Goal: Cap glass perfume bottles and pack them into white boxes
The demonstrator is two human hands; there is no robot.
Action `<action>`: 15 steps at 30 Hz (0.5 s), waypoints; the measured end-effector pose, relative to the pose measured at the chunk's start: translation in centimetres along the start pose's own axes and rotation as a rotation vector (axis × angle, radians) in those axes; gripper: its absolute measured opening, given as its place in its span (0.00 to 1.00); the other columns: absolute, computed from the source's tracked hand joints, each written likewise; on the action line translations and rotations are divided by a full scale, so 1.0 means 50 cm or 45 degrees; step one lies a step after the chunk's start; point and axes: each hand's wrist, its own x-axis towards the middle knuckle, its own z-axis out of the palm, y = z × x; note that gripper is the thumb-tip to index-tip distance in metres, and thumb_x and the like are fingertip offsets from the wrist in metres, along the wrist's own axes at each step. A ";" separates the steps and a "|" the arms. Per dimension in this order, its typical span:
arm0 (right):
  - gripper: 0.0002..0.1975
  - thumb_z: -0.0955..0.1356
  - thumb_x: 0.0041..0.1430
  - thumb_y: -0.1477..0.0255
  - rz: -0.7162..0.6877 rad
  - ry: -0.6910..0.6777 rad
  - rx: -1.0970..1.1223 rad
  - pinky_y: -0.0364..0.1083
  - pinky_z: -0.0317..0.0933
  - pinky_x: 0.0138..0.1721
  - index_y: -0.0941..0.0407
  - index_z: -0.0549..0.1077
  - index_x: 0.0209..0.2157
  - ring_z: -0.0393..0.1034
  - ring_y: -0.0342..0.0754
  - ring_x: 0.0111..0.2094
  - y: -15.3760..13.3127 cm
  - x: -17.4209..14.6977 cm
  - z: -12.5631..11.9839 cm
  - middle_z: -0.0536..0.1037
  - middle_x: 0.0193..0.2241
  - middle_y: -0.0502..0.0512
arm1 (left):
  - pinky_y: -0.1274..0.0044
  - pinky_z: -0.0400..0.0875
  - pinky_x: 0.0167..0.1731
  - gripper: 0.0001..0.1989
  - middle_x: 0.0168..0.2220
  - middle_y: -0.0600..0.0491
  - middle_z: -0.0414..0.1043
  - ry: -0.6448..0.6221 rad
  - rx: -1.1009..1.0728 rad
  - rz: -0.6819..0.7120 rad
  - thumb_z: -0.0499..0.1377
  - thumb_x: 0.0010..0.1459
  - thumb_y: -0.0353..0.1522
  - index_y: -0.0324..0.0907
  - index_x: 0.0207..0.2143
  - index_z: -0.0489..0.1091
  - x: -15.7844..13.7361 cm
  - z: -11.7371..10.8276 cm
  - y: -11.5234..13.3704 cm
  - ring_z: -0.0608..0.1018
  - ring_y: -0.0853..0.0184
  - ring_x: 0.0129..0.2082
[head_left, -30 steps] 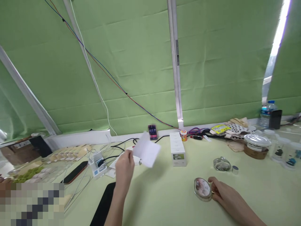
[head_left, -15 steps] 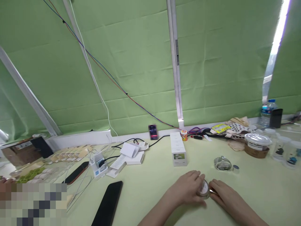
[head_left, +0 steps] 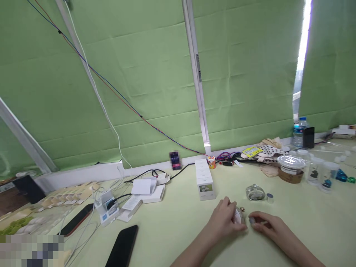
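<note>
At the lower right of the pale yellow-green tabletop (head_left: 172, 233), a clear, rounded glass bottle with a whitish label (head_left: 238, 216) is clamped in the left hand (head_left: 222, 218), its small gold-coloured nozzle (head_left: 242, 209) left uncovered by the fingers. Whether the bottle is lifted or rested on the table cannot be told. At three o'clock from it, just beside but apart, a small grey cap-like piece (head_left: 252, 220) is pinched between the thumb and fingers of the right hand (head_left: 269, 223). At one o'clock from the held bottle, a second clear glass bottle, wide and rounded (head_left: 255, 193), is set down, with a short silver-grey cylindrical cap (head_left: 269, 198) placed near it at its four o'clock. Farther out at two o'clock, a round, clear-lidded plastic tub (head_left: 290, 163) is seated in a brown ring (head_left: 290, 175). At ten o'clock, a long row of white cardboard boxes (head_left: 204, 180) is lined up. Toward nine o'clock, opened white cartons (head_left: 152, 194) are heaped; at eight, a flat black phone (head_left: 122, 246) is laid.
</note>
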 end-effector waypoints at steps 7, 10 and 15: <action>0.13 0.65 0.51 0.61 0.102 0.262 0.035 0.45 0.68 0.36 0.53 0.74 0.35 0.76 0.53 0.36 0.046 -0.005 -0.014 0.82 0.34 0.54 | 0.72 0.63 0.39 0.30 0.44 0.49 0.64 0.140 -0.263 -0.190 0.68 0.41 0.48 0.43 0.43 0.66 0.009 0.047 0.042 0.71 0.58 0.41; 0.13 0.65 0.52 0.60 0.082 0.422 -0.219 0.46 0.67 0.35 0.52 0.75 0.35 0.75 0.54 0.36 0.066 -0.013 -0.034 0.80 0.36 0.55 | 0.70 0.63 0.39 0.28 0.43 0.47 0.66 0.133 -0.188 -0.190 0.64 0.46 0.49 0.40 0.43 0.64 0.023 0.065 0.058 0.70 0.56 0.41; 0.13 0.62 0.54 0.62 0.219 0.455 -0.434 0.48 0.64 0.32 0.53 0.73 0.33 0.74 0.54 0.31 0.094 -0.009 -0.070 0.80 0.29 0.55 | 0.70 0.63 0.40 0.18 0.43 0.45 0.66 0.116 -0.050 -0.099 0.59 0.56 0.41 0.40 0.43 0.63 0.071 0.094 0.065 0.70 0.56 0.42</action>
